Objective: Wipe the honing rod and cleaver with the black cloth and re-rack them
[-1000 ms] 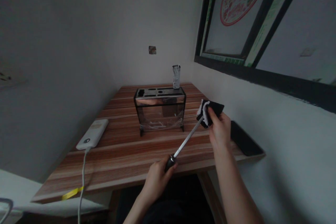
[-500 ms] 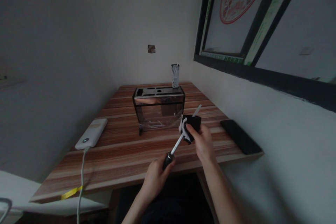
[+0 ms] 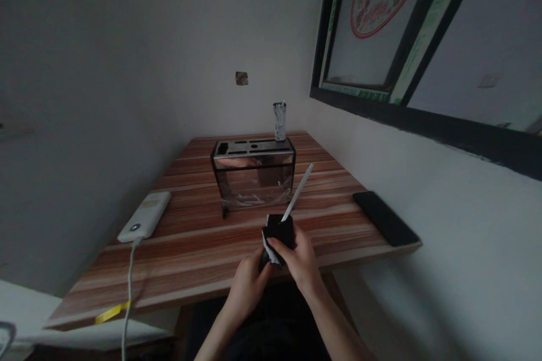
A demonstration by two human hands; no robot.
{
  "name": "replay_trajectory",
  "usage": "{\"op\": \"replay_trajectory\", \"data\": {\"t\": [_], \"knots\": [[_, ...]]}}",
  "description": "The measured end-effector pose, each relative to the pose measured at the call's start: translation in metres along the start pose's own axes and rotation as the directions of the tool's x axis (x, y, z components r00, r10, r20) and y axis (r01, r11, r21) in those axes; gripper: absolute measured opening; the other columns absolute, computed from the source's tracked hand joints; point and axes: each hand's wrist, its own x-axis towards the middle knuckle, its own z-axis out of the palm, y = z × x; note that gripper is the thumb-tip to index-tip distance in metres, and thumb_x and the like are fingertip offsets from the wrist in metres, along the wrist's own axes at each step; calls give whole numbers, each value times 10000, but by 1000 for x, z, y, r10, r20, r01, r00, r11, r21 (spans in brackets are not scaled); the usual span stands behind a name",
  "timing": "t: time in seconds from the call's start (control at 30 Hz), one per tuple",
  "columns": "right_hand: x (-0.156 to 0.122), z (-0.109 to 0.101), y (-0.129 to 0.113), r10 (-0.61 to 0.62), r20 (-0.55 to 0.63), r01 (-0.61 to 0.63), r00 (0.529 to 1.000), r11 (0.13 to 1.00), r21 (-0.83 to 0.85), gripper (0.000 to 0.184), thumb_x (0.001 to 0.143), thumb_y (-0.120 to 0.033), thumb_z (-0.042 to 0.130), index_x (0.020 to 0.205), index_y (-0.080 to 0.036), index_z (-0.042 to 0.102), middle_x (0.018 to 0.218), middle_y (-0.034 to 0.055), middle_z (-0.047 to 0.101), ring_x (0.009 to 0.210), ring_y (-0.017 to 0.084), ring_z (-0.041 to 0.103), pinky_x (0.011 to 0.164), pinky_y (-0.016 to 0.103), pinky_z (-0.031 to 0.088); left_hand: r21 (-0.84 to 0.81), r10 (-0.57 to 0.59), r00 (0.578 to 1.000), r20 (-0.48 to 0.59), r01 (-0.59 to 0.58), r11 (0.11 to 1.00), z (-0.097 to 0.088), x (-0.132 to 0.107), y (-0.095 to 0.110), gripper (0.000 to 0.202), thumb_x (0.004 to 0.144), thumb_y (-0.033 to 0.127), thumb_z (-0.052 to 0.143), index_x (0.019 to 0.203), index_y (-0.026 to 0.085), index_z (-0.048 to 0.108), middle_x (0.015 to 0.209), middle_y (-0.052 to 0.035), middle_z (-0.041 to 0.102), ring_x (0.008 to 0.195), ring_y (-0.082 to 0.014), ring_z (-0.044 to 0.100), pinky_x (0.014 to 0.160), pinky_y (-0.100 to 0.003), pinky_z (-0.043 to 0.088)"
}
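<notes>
My left hand (image 3: 248, 282) is closed around the black handle of a sharpening steel (image 3: 298, 190), a long thin pale rod pointing up and away to the right. My right hand (image 3: 302, 262) pinches a black cloth (image 3: 282, 231) with a white ragged edge, wrapped around the rod's lower part near the handle. The two hands are close together at the table's front edge, and the cloth hides most of the handle. Beyond them stands a knife block (image 3: 254, 172) with clear sides, a slotted metal top and a black frame.
An upright grey wrapped piece (image 3: 280, 121) is at the block's back right. A white power bank (image 3: 146, 217) with a cable (image 3: 130, 282) lies left, near a yellow strip (image 3: 112, 313). A black phone (image 3: 385, 217) lies on the right edge of the wooden table (image 3: 190, 259), beside the wall.
My right hand has slid the cloth down the rod toward the handle, meeting my left hand. More of the rod's far end now shows. My left hand has stayed nearly in place.
</notes>
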Motion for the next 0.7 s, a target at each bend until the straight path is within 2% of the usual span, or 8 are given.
{"op": "replay_trajectory", "data": {"t": [0.13,0.43,0.7], "knots": [[4,-3,1,14,48,-15,999,1000,16,383,631,-357,752,947,-159,661,875,87,726,826,251,675,749,347,534,-4,-3,1000,7,3,1000,-1,-1,1,202,823,209,455,932,134,608,866,-72,693,804,-219,618,711,-253,409],[2,-4,3,32,51,-35,998,997,64,381,631,-348,761,949,-160,664,888,86,730,834,251,682,755,349,538,6,-2,1000,20,2,1000,-2,0,1,219,825,226,453,948,132,609,892,-90,696,809,-224,625,724,-263,413],[1,-7,7,62,9,-63,998,992,107,377,677,-375,735,978,-161,658,899,82,723,805,228,675,709,321,543,53,-22,999,25,21,998,0,2,5,244,816,214,455,980,144,622,862,-72,704,798,-221,634,707,-256,418]]}}
